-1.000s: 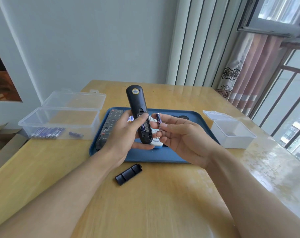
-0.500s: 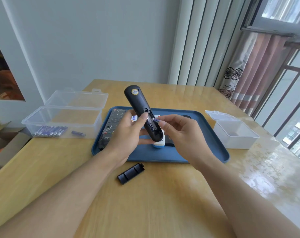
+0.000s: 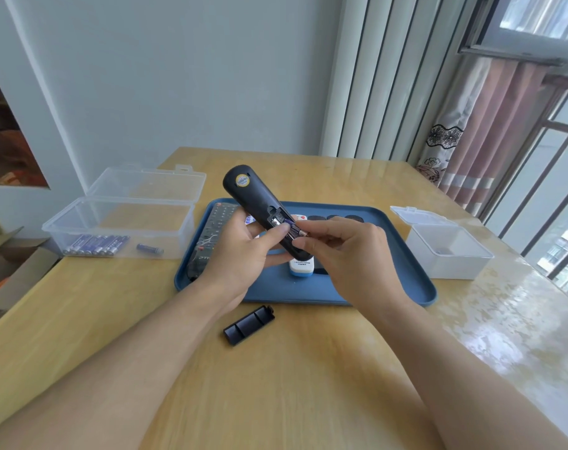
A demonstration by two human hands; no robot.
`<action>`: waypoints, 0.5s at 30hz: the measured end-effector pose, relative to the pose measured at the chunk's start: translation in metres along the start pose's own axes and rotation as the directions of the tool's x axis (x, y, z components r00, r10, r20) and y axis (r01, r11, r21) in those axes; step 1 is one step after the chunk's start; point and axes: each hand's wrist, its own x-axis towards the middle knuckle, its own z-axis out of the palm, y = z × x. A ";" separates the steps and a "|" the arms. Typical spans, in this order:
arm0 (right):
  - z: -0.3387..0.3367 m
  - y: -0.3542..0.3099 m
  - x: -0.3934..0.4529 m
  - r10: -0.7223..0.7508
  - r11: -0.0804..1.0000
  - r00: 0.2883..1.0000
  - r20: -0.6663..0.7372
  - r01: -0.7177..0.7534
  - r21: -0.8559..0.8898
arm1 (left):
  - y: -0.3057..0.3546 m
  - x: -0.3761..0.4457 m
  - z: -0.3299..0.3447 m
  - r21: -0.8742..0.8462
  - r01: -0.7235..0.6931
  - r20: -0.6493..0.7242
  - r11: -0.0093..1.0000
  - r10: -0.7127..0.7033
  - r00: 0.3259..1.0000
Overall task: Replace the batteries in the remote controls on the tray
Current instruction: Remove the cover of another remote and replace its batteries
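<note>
My left hand (image 3: 240,254) grips a black remote (image 3: 253,203) back side up over the blue tray (image 3: 390,280), with its battery bay uncovered. My right hand (image 3: 344,251) pinches a purple battery (image 3: 294,231) and holds it in the bay, where my left thumb also rests. The remote's black battery cover (image 3: 248,324) lies on the table in front of the tray. On the tray lie a long dark remote (image 3: 211,235), a white remote with a blue end (image 3: 302,267) and another dark remote (image 3: 334,218), all partly hidden by my hands.
A clear open box (image 3: 120,222) at the left holds several purple batteries (image 3: 96,245). A small white open box (image 3: 445,251) stands right of the tray. The wooden table (image 3: 276,384) ends at a wall behind; a window with curtains is to the right.
The remote has tilted to the left in my left hand. My right hand brought the purple battery from beside the remote into the battery bay.
</note>
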 end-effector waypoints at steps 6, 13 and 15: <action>0.001 0.006 0.002 -0.151 0.980 0.988 0.016 0.152 -0.128 | 0.004 0.000 0.000 -0.023 0.021 -0.026 1.000 -0.021 0.999; 0.002 0.010 0.003 -0.157 0.979 0.987 -0.033 0.151 -0.134 | 0.004 -0.002 0.001 -0.031 0.012 -0.006 0.999 -0.012 1.000; 0.002 0.009 0.003 -0.143 0.984 0.988 -0.050 0.136 -0.115 | 0.004 -0.001 0.001 -0.031 0.013 -0.005 0.999 -0.013 1.000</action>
